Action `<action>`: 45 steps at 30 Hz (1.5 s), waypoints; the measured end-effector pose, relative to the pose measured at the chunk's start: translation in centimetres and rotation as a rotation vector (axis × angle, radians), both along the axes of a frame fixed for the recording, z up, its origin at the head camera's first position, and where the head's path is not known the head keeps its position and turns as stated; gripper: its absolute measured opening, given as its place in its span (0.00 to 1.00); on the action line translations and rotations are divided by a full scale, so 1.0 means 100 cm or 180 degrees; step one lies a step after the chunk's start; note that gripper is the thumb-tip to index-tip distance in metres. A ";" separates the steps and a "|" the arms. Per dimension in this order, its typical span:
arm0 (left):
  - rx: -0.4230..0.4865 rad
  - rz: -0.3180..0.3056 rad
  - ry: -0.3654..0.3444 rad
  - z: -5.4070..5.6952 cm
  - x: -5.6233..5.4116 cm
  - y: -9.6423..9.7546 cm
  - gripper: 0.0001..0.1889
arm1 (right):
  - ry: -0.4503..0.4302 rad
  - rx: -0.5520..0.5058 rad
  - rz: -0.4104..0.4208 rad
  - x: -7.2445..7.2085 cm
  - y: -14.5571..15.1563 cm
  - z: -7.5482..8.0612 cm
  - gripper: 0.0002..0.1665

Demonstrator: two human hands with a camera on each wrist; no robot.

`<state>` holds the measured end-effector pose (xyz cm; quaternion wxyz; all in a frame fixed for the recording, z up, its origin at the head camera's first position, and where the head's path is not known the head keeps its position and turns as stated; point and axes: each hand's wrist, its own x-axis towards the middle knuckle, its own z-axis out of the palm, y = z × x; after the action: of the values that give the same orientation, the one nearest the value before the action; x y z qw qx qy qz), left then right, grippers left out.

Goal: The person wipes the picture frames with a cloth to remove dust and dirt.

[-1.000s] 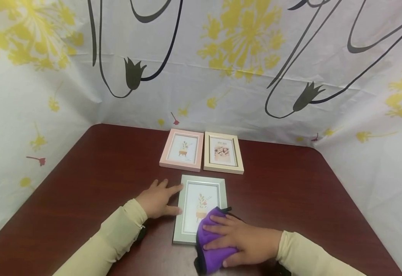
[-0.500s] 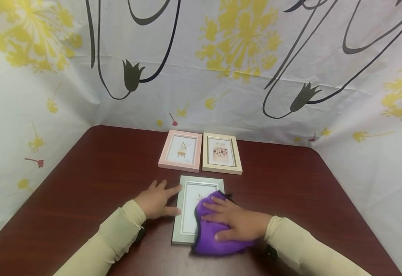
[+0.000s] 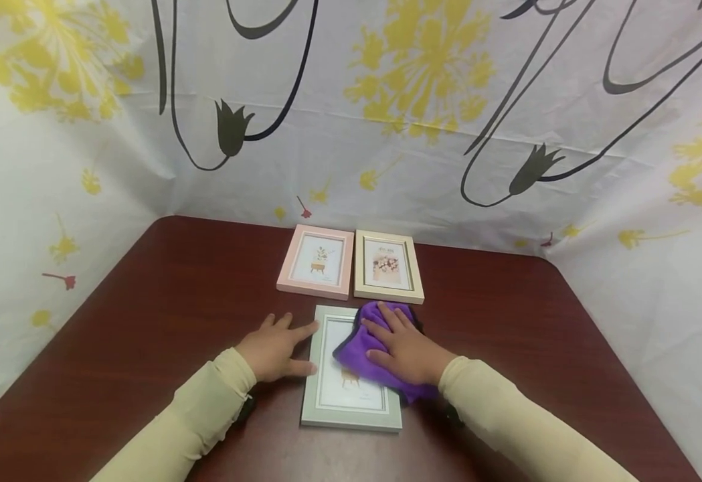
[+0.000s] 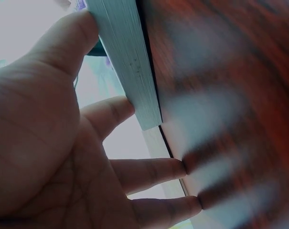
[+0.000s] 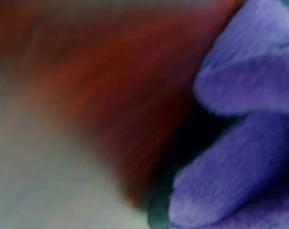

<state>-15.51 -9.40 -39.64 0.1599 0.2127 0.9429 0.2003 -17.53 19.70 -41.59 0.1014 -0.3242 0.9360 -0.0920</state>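
Observation:
A pale green picture frame [image 3: 351, 419] lies face up on the dark red table. My left hand [image 3: 272, 351] is beside it, its thumb and index finger touching the frame's left edge. The left wrist view shows those two fingertips against the frame's side [image 4: 123, 57], while two other fingers reach to the tabletop. Spread over the frame's upper right part is a purple cloth [image 3: 353, 353] with dark edging. My right hand [image 3: 411, 349] rests on this cloth, fingers extended. Folds of the cloth [image 5: 235, 171] fill the right of the right wrist view; the hand is not visible there.
Behind the green frame lie a pink picture frame [image 3: 285, 268] and a cream picture frame [image 3: 359, 268], side by side. The reddish-brown table [image 3: 495, 321] meets a white patterned curtain [image 3: 326, 161] at its back and sides.
My right hand has moved the purple cloth away from me, from the frame's lower right to its upper right. The left hand has kept its place at the frame's edge.

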 end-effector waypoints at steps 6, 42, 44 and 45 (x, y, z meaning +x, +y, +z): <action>-0.0097 -0.0030 0.0028 0.001 0.001 -0.001 0.40 | 0.0014 0.0156 -0.0266 0.006 -0.014 0.000 0.45; -0.0083 0.0000 0.0083 0.003 0.004 -0.001 0.41 | 0.0650 -0.0134 0.1696 0.047 -0.014 0.002 0.23; -0.0075 0.0001 0.0085 0.003 0.004 -0.001 0.41 | 0.0666 -0.0201 0.1643 0.047 -0.011 -0.001 0.18; -0.0075 0.0000 0.0085 0.002 0.005 0.000 0.41 | 0.0676 -0.0220 0.1611 0.048 -0.010 -0.002 0.16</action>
<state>-15.06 -9.44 -39.40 0.1498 0.2135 0.9472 0.1863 -12.77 18.72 -41.84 0.0114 -0.5588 0.8270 -0.0610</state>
